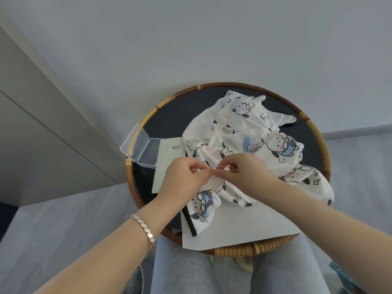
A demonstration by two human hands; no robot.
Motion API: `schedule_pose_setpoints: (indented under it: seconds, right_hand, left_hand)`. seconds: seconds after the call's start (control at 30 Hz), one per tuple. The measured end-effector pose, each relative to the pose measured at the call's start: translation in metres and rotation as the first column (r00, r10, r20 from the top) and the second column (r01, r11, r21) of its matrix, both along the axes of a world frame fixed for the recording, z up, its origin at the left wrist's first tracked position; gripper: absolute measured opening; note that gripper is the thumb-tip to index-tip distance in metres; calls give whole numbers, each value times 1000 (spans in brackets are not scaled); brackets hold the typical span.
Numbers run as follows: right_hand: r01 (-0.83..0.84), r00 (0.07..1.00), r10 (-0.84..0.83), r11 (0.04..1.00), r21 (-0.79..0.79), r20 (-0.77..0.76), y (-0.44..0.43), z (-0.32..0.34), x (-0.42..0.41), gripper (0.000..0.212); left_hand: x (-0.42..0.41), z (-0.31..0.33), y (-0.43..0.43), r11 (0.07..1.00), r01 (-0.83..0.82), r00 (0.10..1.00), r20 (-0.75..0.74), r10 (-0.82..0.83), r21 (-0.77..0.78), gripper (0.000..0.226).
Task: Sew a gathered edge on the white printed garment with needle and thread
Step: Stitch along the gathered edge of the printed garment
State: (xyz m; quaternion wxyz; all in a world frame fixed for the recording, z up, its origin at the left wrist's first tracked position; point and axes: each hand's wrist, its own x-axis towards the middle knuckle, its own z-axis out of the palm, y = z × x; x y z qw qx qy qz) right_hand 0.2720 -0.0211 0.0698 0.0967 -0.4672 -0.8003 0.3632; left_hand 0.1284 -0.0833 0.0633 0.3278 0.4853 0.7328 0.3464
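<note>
Both grips are held together at the near edge of the white printed garment (244,128), heaped on the round bench (169,115). Fabric is pinched in the left grip (186,177) for steadiness; the needle (221,166) is pinched in the right grip (244,170), judged mid-stitch.

A barcode (175,148) stands on the pale card (167,166); its digits are illegible.

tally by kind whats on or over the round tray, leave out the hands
printed garment: 1
clear plastic box, lid open: 1
barcoded card: 1
white paper sheet: 1
needle: 1
total: 5
The black strip by the garment is left out; I cannot tell what it is.
</note>
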Motion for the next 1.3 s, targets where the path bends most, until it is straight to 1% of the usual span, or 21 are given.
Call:
schedule_pose_setpoints:
  seconds: [0.13, 0.2, 0.23, 0.27, 0.33, 0.37, 0.4, 0.43, 0.47, 0.5, 0.57, 0.6, 0.63, 0.7, 0.77, 0.83, 0.97, 1.03, 1.17, 1.23, 1.3]
  right_hand:
    - [46, 998, -46, 999, -6, -30, 1, -5, 2, 13]
    - [149, 989, -149, 988, -34, -11, 11, -9, 9, 12]
    - [214, 976, -213, 976, -33, 40, 19, -11, 14, 13]
    - [277, 954, -272, 961, -21, 123, 29, -14, 21, 14]
    - [373, 873, -361, 928, 30, 329, 46, -15, 35, 12]
    - [396, 825, -387, 916, 68, 412, 51, -15, 39, 13]
    - [400, 791, -400, 911, 103, 462, 55, -15, 41, 16]
    - [384, 788, -397, 914, 129, 471, 56, -13, 41, 18]
    - [347, 820, -374, 927, 142, 434, 55, -9, 37, 20]
    - [294, 877, -324, 946, 137, 355, 51, -4, 32, 21]
    - [151, 979, -157, 987, 60, 130, 38, 6, 21, 20]
    - [69, 997, -69, 997, 19, 34, 29, 11, 16, 23]
    - [-3, 1000, 3, 1000, 1, -30, 22, 13, 12, 24]
    - [-82, 995, 83, 997, 11, -55, 12, 11, 7, 20]
    - [-97, 995, 97, 995, 7, -37, 7, 4, 5, 12]
    - [-89, 995, 89, 996, -1, -44, 3, -1, 6, 9]
    - [-82, 992, 85, 996, 37, -89, 0, -3, 10, 14]
    - [-86, 990, 88, 996, 24, -109, 0, -2, 10, 20]
    - [-75, 973, 41, 987, -144, -227, 4, 0, 9, 22]
    - [-91, 962, 23, 966, -241, -272, 5, 2, 10, 21]
    - [-119, 949, 3, 930, -349, -315, 4, 4, 11, 18]
  left_hand:
    - [-2, 1, 0, 1000, 20, 1000, -20, -20, -6, 9]
    - [-5, 0, 0, 1000, -1, 999, -40, 1, -3, 10]
    - [-6, 0, -1, 1000, -16, 999, -50, 16, 2, 12]
    - [-7, 0, -1, 1000, -28, 998, -51, 28, 6, 13]
    - [-6, 0, -2, 999, -38, 998, -42, 39, 12, 12]
    - [-5, 0, -2, 999, -40, 998, -44, 40, 14, 11]
    - [-4, 0, -2, 999, -43, 998, -47, 44, 16, 10]
    - [-3, -1, -2, 999, -48, 998, -47, 49, 19, 9]
    - [-3, -2, -1, 998, -51, 998, -46, 52, 22, 9]
    - [-3, -2, 0, 998, -50, 998, -43, 51, 24, 9]
    - [-2, -3, -1, 998, -29, 999, -36, 30, 47, 8]
    - [-2, -3, -2, 997, -15, 999, -36, 17, 71, 8]
    - [-2, -2, -4, 995, 0, 999, -45, 4, 97, 8]
    - [-2, -2, -7, 989, 26, 997, -78, -14, 145, 8]
    - [-3, -1, -11, 983, 34, 995, -101, -16, 179, 7]
    - [-4, 0, -13, 979, 42, 994, -109, -21, 199, 5]
    - [-2, 1, -15, 968, 85, 983, -178, -43, 236, 7]
    - [-1, 1, -15, 962, 116, 972, -227, -58, 248, 10]
    - [0, -2, -14, 936, 184, 939, -334, -77, 300, 13]
    - [0, -3, -14, 937, 160, 939, -342, -47, 311, 14]
    - [1, -2, -14, 935, 151, 924, -381, -18, 320, 17]
